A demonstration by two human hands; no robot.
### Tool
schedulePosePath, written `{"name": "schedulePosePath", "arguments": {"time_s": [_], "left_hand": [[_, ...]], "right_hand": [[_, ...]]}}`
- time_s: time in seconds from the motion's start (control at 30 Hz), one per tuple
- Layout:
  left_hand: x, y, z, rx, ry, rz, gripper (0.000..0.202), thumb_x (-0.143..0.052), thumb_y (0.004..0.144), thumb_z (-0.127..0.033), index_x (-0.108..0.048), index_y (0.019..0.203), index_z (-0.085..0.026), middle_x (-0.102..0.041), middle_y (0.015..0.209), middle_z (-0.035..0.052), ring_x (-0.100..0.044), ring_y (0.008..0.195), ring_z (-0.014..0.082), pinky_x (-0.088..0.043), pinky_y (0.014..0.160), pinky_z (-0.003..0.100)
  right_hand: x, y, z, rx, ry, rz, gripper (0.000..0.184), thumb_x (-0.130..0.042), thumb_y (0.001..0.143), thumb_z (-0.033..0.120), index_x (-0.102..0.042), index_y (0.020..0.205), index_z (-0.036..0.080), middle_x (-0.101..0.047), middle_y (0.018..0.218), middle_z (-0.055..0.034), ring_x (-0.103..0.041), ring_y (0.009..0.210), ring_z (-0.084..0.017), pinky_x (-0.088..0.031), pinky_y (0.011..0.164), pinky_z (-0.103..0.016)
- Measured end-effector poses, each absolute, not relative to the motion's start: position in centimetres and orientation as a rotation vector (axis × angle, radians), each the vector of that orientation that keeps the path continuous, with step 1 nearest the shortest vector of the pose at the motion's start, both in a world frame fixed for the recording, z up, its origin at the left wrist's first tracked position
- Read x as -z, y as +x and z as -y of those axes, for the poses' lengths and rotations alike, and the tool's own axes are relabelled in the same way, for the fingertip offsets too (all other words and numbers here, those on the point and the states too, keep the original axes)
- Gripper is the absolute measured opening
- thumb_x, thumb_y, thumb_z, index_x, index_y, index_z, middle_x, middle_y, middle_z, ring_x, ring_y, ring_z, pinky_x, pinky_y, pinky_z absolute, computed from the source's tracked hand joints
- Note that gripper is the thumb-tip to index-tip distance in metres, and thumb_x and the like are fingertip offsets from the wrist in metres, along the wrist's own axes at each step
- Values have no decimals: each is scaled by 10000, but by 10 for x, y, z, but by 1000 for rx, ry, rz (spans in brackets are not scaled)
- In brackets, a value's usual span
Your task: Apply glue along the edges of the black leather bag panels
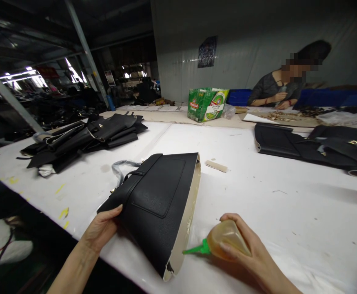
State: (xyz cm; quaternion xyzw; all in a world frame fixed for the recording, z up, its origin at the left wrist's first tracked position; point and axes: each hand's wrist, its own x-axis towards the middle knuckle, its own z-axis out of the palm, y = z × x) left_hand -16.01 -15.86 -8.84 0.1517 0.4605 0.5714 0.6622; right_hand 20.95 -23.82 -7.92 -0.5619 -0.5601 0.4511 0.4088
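Note:
A black leather bag panel with a cream inner edge stands curved on the white table in front of me. My left hand grips its near left edge, thumb on top. My right hand is wrapped round an amber glue bottle with a green nozzle. The nozzle tip touches or nearly touches the panel's cream edge low down. A clear-wrapped handle sticks out behind the panel.
A stack of black leather pieces lies at far left, more black panels at far right. A small tan strip lies mid-table. A green carton stands at the back. Another person works at the far right.

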Motion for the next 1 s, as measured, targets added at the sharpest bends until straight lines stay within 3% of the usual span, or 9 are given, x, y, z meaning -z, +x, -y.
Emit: {"name": "schedulePosePath", "arguments": {"time_s": [0.1,0.27,0.4,0.6,0.83,1.0], "left_hand": [[96,-165,166,-1308,312,-1029,260,-617,741,-24,-761,933,-123,-768,910,112,-696,927,286,-547,873,385],[110,-173,182,-1361,288,-1062,445,-630,737,-44,-688,1153,-189,-761,986,82,-649,1039,289,-470,970,401],[115,-178,193,-1412,301,-1117,558,-643,711,-15,-642,1226,-230,-750,1032,70,-621,1083,291,-445,992,393],[117,-180,199,-1451,328,-1132,629,-665,677,8,-624,1246,-259,-719,1119,68,-639,1052,279,-460,960,358],[114,-177,199,-1454,323,-1127,594,-665,689,6,-636,1228,-241,-730,1093,71,-650,1032,274,-474,943,351],[111,-175,200,-1456,357,-1125,571,-681,690,-1,-644,1216,-220,-743,1058,69,-648,1036,271,-480,951,345]], "right_hand": [[78,206,245,-1143,-1434,1431,453,-593,804,545,-430,1105,248,-612,869,-2,-596,725,-224,-458,633,-287],[80,199,260,-1165,-1429,1423,435,-613,809,527,-434,1109,267,-608,870,13,-588,711,-205,-459,635,-267],[82,193,273,-1136,-1463,1412,423,-616,810,528,-453,1101,267,-612,877,-3,-596,720,-224,-467,669,-295],[83,186,286,-1076,-1481,1380,409,-638,789,513,-494,1082,266,-627,913,-9,-617,737,-231,-484,652,-281],[89,174,297,-1102,-1446,1272,425,-630,778,529,-481,1079,269,-625,834,14,-602,657,-211,-472,610,-271],[86,180,288,-958,-1586,1203,464,-637,770,562,-473,1084,261,-628,883,-3,-613,743,-237,-473,662,-289]]}}
